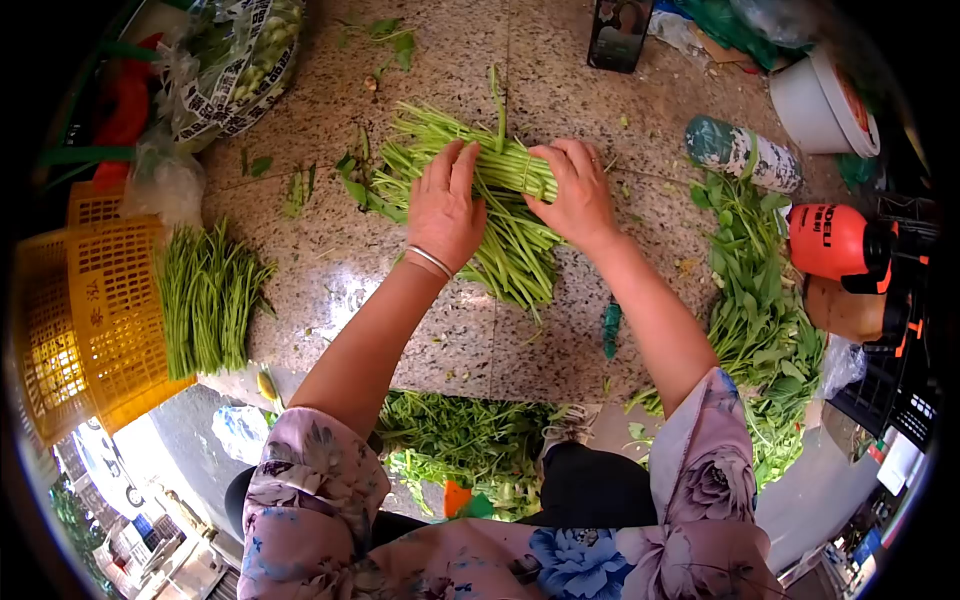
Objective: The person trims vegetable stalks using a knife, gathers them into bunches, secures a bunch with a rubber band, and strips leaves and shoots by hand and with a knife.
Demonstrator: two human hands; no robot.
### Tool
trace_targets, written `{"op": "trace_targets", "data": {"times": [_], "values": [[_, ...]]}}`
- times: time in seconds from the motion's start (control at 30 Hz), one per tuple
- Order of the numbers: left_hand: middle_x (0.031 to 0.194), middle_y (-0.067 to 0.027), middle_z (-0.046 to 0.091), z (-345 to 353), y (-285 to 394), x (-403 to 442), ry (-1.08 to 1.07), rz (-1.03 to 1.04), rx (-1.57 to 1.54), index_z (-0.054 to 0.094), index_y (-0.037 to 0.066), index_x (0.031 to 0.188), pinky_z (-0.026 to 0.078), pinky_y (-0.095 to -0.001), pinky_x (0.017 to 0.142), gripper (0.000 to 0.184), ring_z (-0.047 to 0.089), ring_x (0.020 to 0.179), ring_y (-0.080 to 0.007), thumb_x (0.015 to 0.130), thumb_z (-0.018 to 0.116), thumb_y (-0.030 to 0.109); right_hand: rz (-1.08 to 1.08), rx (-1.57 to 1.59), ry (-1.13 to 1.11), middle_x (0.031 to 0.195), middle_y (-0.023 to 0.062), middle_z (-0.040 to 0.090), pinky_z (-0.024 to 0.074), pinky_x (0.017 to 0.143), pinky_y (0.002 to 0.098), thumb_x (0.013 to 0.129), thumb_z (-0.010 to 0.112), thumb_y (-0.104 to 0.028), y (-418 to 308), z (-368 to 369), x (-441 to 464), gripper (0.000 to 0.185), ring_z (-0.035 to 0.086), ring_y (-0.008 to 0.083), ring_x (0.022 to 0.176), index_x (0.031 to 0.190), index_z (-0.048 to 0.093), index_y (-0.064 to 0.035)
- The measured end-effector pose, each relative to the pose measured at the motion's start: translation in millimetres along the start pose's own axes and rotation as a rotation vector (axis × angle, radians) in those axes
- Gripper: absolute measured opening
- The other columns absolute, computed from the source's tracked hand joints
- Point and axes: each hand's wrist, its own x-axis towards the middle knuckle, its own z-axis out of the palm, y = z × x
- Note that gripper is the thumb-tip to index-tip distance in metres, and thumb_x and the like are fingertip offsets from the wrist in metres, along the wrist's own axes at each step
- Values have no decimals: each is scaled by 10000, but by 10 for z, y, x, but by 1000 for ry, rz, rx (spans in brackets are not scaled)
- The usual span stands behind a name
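A bundle of cut green vegetable stems [505,165] lies across the middle of the stone tabletop, with one stem sticking up from it. My left hand [447,205], a silver bangle at its wrist, is closed over the bundle's left part with fingers bent on the stems. At the right end, my right hand [577,195] grips the bundle between thumb and fingers. A thin band seems to cross the stems beside the right fingers. More loose stems [515,265] spread beneath and in front of both hands. Parts of the bundle are hidden under my palms.
Trimmed stems [205,300] stand by a yellow crate [115,310] at left. A plastic bag of vegetables [235,70] is behind. At right are leafy greens [750,290], a red bottle [830,240], a patterned roll [740,152] and a white tub [815,105]. A phone [618,35] stands at the back.
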Motion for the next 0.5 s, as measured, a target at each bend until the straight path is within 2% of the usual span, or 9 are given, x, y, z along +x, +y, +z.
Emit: {"op": "trace_targets", "data": {"times": [0.1, 0.17, 0.2, 0.3, 0.33, 0.37, 0.43, 0.47, 0.5], "values": [[1285, -94, 402, -156, 127, 134, -68, -23, 212, 324, 138, 1315, 324, -406, 980, 747, 378, 1201, -273, 655, 666, 66, -33, 9, -5, 1031, 89, 455, 387, 892, 384, 594, 763, -128, -30, -29, -83, 534, 451, 279, 1009, 1069, 519, -111], [1315, -46, 387, -81, 92, 292, -159, 241, 392, 326, 183, 1325, 267, -416, 1012, 805, 342, 1239, -233, 618, 710, 136, -48, 48, 54, 1028, 86, 453, 384, 899, 375, 587, 765, -118, -24, -39, -141, 579, 451, 282, 1010, 1104, 506, -116], [1349, -32, 364, -114, 125, 360, -222, 279, 397, 313, 187, 1341, 216, -450, 1046, 835, 310, 1275, -222, 616, 727, 180, -45, 45, 52, 1028, 86, 453, 384, 899, 375, 587, 765, -118, -31, -53, -153, 579, 451, 282, 1010, 1104, 506, -116], [1360, -35, 359, -34, 39, 550, -374, 338, 456, 310, 183, 1343, 165, -472, 1072, 828, 266, 1307, -204, 629, 728, 212, -62, 42, 82, 1036, 88, 448, 384, 902, 368, 576, 770, -111, -45, -94, -192, 601, 450, 285, 1015, 1115, 503, -118], [1333, -64, 398, -27, 46, 610, -500, 286, 448, 337, 171, 1321, 155, -493, 1075, 806, 319, 1281, -213, 626, 734, 262, -44, 32, 65, 1039, 87, 447, 375, 909, 377, 574, 770, -111, -52, -93, -200, 596, 452, 285, 1014, 1110, 508, -118], [1333, -64, 398, -8, 79, 620, -498, 286, 444, 337, 171, 1321, 155, -493, 1075, 806, 319, 1281, -213, 626, 734, 262, -26, 23, 47, 1042, 85, 447, 367, 915, 387, 573, 770, -110, -63, -85, -200, 591, 454, 286, 1013, 1105, 513, -118], [1294, -82, 438, 8, 163, 635, -704, 49, 436, 386, 157, 1286, 169, -513, 1062, 688, 395, 1226, -237, 672, 682, 250, 41, 31, 76, 1049, 84, 449, 357, 913, 393, 587, 762, -123, -223, -195, -185, 557, 458, 282, 999, 1091, 524, -117], [1207, -74, 492, 147, 58, 526, -484, 116, 422, 437, 146, 1215, 226, -510, 1032, 614, 467, 1147, -233, 664, 689, 245, 111, 40, 105, 1055, 83, 450, 347, 910, 400, 602, 755, -136, -276, -232, -183, 523, 463, 277, 985, 1076, 535, -117], [1207, -74, 492, 131, 81, 534, -485, 116, 420, 437, 146, 1215, 226, -510, 1032, 614, 467, 1147, -233, 664, 689, 245, 112, 39, 104, 1055, 83, 450, 347, 910, 400, 602, 755, -136, -244, -210, -218, 523, 463, 277, 985, 1076, 535, -117]]}}
